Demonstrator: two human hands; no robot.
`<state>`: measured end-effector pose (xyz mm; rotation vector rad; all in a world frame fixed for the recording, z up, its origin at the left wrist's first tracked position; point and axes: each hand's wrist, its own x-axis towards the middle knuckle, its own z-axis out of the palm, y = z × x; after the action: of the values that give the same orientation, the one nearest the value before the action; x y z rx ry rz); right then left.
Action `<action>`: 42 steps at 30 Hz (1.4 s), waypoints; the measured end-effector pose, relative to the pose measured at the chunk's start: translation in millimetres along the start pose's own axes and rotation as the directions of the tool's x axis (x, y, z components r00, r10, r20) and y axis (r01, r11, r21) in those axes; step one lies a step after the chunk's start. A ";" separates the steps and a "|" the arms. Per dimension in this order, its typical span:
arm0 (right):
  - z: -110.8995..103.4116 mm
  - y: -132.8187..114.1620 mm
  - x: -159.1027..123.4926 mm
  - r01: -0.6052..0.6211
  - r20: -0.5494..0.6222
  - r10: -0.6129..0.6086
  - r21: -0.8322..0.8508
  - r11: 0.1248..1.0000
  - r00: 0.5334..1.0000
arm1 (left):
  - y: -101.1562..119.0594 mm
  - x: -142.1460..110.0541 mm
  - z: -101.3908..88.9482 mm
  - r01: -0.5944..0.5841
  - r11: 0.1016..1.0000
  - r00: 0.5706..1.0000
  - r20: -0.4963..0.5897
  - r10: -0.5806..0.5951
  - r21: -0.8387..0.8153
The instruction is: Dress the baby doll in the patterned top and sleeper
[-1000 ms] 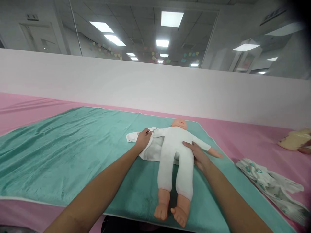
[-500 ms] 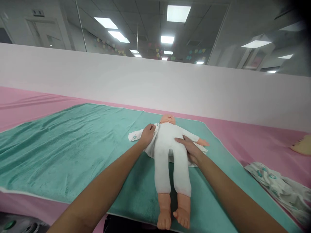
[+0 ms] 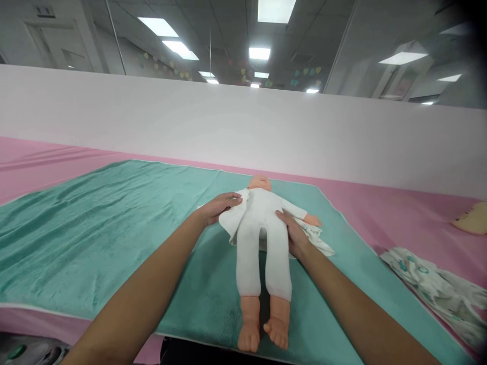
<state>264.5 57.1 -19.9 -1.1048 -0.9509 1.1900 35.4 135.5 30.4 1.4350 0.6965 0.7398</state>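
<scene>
A baby doll in a white bodysuit lies on its back, feet towards me and head at the far end. A white baby shirt with a green print is spread under it, and one flap is turned out on the left. Thumb and fingers of my left hand pinch the shirt beside the doll's shoulder; the doll's arm on that side is hidden. My right hand lies against the doll's hip with its fingers stretched over the body. The doll's bare arm extends past it to the right.
A green blanket covers most of the pink surface. Folded white printed clothes lie at the right edge, with a yellowish object beyond. A white wall with glass above it stands behind.
My left hand has moved left and turned the shirt flap outward from the doll. My right hand stays at the doll's hip. The view has shifted slightly.
</scene>
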 end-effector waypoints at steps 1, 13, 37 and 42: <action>0.7 0.2 -0.3 0.003 0.010 -0.003 0.021 1.000 1.000 | 3.5 -3.7 3.0 0.010 1.000 0.998 0.068 -0.009 -0.012; 4.2 3.6 -0.6 0.013 0.080 -0.027 0.171 0.985 0.996 | -9.1 11.6 12.6 -0.197 0.972 0.933 -0.282 0.226 0.126; 2.6 4.9 3.6 -0.004 0.177 -0.064 0.360 0.933 0.982 | -31.6 28.3 14.5 0.151 -0.046 0.904 -0.119 0.411 0.988; 3.5 5.9 4.8 0.002 0.175 -0.067 0.347 0.938 0.982 | -33.4 37.6 6.3 0.176 0.019 0.876 -0.166 0.453 0.984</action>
<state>260.5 62.5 -24.9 -0.7033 -0.8548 1.3863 64.1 161.6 -2.2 2.7829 1.7262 0.7290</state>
